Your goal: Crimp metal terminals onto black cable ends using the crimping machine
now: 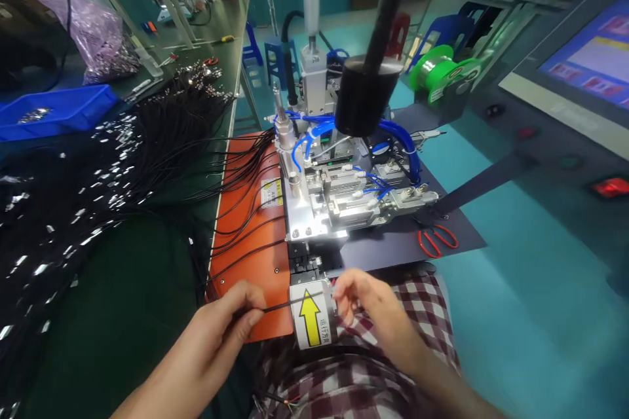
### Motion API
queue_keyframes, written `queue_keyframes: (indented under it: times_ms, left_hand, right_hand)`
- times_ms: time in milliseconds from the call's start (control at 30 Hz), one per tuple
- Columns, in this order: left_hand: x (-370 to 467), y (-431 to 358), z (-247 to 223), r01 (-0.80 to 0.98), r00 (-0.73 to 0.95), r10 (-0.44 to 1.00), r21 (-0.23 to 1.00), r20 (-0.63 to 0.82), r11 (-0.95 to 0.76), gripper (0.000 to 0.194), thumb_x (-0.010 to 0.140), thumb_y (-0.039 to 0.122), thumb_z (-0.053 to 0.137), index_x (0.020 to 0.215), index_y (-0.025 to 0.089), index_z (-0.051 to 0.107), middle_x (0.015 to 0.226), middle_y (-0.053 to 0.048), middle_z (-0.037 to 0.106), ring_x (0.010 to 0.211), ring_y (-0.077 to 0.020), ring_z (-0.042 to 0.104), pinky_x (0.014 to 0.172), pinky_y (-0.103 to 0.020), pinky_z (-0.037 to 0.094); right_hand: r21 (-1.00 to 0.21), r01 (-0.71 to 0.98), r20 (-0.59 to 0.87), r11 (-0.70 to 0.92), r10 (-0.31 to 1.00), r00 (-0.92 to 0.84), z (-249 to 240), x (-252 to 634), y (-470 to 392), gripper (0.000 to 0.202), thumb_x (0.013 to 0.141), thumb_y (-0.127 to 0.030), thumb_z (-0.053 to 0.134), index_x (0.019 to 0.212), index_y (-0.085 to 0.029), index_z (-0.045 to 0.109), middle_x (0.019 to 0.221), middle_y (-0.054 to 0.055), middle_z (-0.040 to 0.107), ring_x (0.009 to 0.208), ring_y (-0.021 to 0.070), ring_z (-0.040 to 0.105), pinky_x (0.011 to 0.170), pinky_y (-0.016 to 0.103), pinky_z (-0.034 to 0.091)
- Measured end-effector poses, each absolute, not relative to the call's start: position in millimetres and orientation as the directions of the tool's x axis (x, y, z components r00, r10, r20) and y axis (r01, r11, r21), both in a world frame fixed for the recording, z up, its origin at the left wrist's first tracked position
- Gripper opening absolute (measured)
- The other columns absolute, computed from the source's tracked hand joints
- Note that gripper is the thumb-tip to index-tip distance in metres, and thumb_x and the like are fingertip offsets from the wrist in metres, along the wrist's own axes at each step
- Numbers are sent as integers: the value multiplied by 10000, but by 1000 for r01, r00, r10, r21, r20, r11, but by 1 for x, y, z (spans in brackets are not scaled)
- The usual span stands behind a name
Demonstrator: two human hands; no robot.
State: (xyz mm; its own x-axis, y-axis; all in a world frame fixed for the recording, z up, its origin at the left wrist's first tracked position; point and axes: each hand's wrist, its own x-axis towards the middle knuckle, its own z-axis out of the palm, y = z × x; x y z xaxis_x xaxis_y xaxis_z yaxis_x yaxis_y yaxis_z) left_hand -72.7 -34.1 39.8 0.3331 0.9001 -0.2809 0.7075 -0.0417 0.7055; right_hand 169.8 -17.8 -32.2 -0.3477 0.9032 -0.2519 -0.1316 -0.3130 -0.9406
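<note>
My left hand [228, 321] pinches a thin black cable [282, 306] between thumb and fingers. From there the cable runs right, across a white plate [299, 334] marked with a yellow arrow. My right hand [366, 301] is at the cable's far end with its fingers curled in; what lies between the fingertips is too small to make out. Just beyond both hands stands a metal machine [339, 190] with cylinders and blue air tubes. Several black cables lie side by side over its orange board [246, 209], their ends leading into the machine.
A big heap of black cables [162, 118] covers the bench at left, near a blue tray [59, 111]. Red-handled scissors [437, 240] lie on the machine's base. A green solder spool [437, 72] and a screen panel [584, 59] stand to the right. A black nozzle [368, 95] hangs overhead.
</note>
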Motion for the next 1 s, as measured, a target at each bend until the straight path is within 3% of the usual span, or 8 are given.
queue_keyframes:
  times_ms: [133,300,367,667,1000]
  left_hand:
    - [-53,-28,31,714,338,901,698,-273,-57,159,934,286,341,896,219,480,687,26,468,570,-116,425,525,-203,377]
    - [-22,-14,34,648,431,871,753,-238,-115,144,920,274,378,986,237,500,877,-6,583,795,-160,543,707,-252,433]
    - [-12,-7,34,605,448,861,791,-241,-93,146,918,265,384,934,233,526,856,5,592,797,-153,546,710,-247,427]
    - [-1,-3,18,454,324,887,877,-329,160,184,883,327,468,811,189,567,693,21,545,571,-97,455,459,-178,335]
    - [6,1,18,269,195,901,905,-387,331,120,756,253,603,710,160,544,618,35,514,473,-62,387,381,-159,280]
  right_hand:
    - [-957,-82,-234,-278,906,-352,-29,162,-21,338,907,-464,408,774,-188,550,644,-9,493,562,116,464,537,238,392]
    - [-992,95,-107,-78,931,-349,-27,162,-16,306,924,-320,416,662,-189,501,650,-9,489,605,120,459,576,243,381]
    - [-993,111,-70,-32,929,-363,-27,165,-15,323,923,-319,417,642,-185,505,671,0,497,627,127,466,589,249,384]
    - [-940,-176,-225,-291,921,-317,-33,174,-5,351,895,-452,430,746,-170,577,625,-11,498,539,114,466,537,247,375]
    - [-934,-159,-271,-321,923,-274,-20,170,-2,288,853,-419,524,719,-164,546,606,-31,487,524,94,447,521,226,360]
